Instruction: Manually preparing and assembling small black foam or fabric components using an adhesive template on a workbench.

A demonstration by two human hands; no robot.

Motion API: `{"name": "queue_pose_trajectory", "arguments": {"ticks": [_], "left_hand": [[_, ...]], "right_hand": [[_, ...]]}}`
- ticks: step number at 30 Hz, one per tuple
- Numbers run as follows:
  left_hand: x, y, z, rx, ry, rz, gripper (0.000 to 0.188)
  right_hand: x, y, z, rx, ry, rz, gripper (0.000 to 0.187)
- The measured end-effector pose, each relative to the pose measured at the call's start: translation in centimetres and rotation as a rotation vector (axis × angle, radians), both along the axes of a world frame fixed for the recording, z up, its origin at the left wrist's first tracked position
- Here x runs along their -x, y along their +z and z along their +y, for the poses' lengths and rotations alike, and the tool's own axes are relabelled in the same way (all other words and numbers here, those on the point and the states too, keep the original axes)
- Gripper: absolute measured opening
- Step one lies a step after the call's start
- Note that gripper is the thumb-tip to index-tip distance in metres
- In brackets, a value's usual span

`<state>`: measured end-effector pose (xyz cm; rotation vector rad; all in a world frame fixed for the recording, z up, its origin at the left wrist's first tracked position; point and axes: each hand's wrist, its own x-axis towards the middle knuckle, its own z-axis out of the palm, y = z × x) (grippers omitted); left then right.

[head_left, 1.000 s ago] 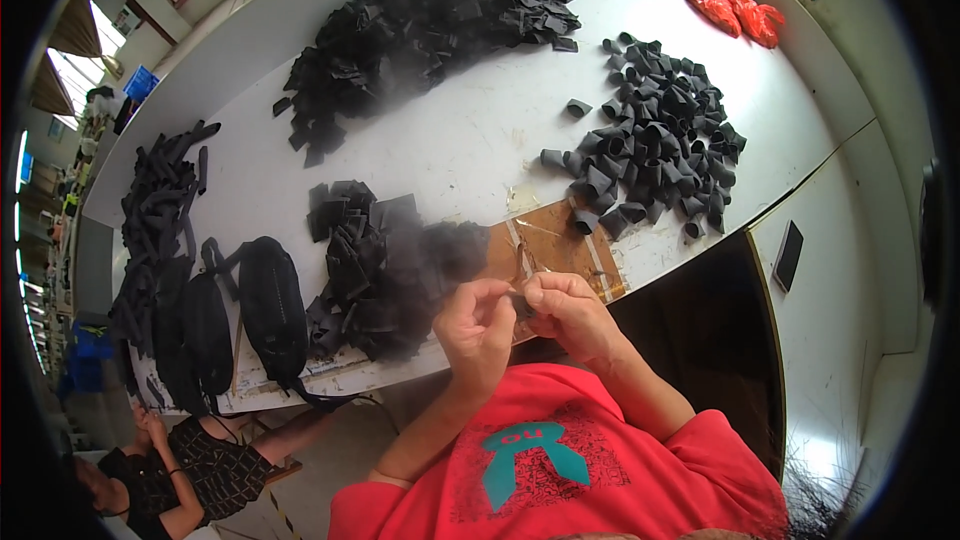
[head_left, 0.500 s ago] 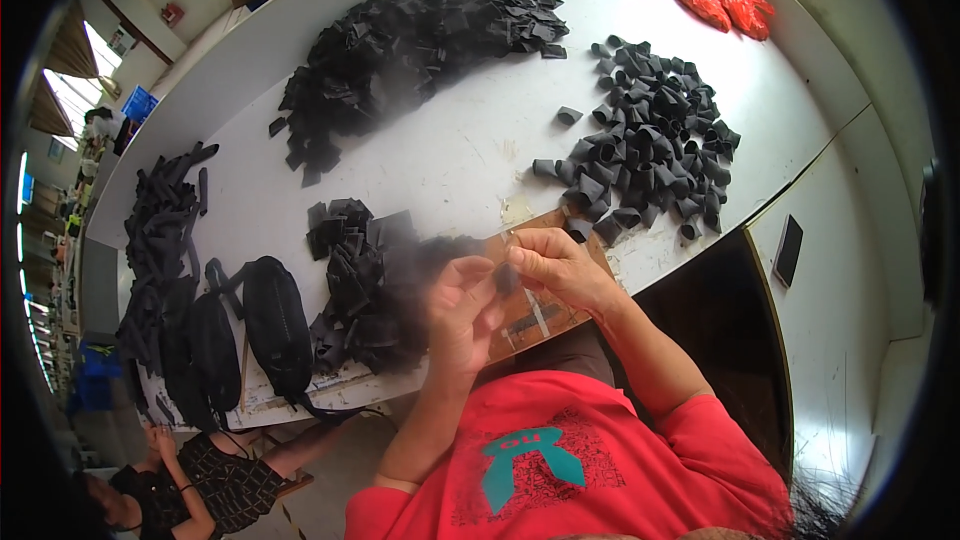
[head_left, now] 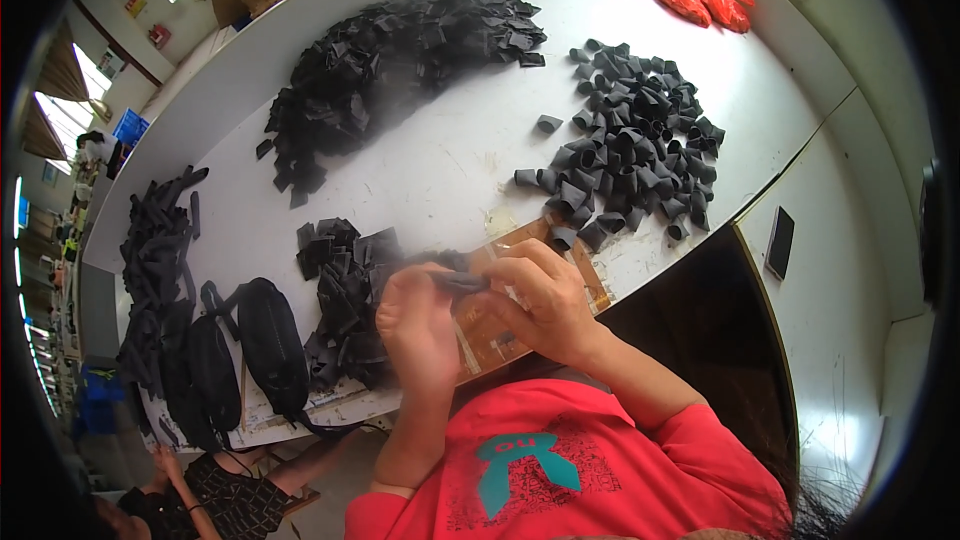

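Both hands (head_left: 552,305), fingers curled in, pinch a dark piece (head_left: 458,282), seemingly shaping it. Next probably calls for steady grips

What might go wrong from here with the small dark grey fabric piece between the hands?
The small dark grey fabric piece might slip, since the left hand and right hand seem to hold it by its ends. If dropped, it could get lost among the flat black fabric pieces heaped near the left hand.
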<state>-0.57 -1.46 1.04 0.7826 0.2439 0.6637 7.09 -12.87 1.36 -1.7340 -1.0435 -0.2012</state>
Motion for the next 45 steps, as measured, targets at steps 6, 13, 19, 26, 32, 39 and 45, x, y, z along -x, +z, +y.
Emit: {"name": "queue_pose_trajectory", "arguments": {"ticks": [6, 13, 19, 26, 32, 39, 45], "left_hand": [[0.8, -2.2, -0.1, -0.009, 0.045, 0.068, 0.008], [0.4, -1.4, -0.2, -0.388, 0.013, 0.162, 0.014], [0.1, -1.8, 1.5, -0.843, -0.102, 0.417, 0.01], [0.7, -12.0, 4.2, -0.978, 0.251, 0.824, 0.011], [0.8, -14.0, 2.9, -1.428, 0.251, 0.96, 0.021], [2.7, -11.6, 2.2, -1.52, 0.364, 0.704, 0.011], [6.0, -9.4, -0.5, -1.618, 0.242, 0.365, 0.022]], "right_hand": [[-0.7, -0.6, 0.0, -0.041, 0.019, -0.116, 0.015], [-0.4, -2.2, 0.1, -0.076, 0.02, -0.059, 0.013], [-1.2, -1.0, -0.2, 0.002, 0.035, -0.081, 0.012], [-6.6, -5.4, -2.7, 0.025, -0.313, 0.574, 0.018], [-3.0, -11.4, -5.0, 0.195, -0.446, 0.368, 0.019], [2.7, -9.5, -3.3, 0.203, 0.02, 0.812, 0.019], [2.7, -8.5, -1.0, 0.017, 0.354, 1.452, 0.012]]}}
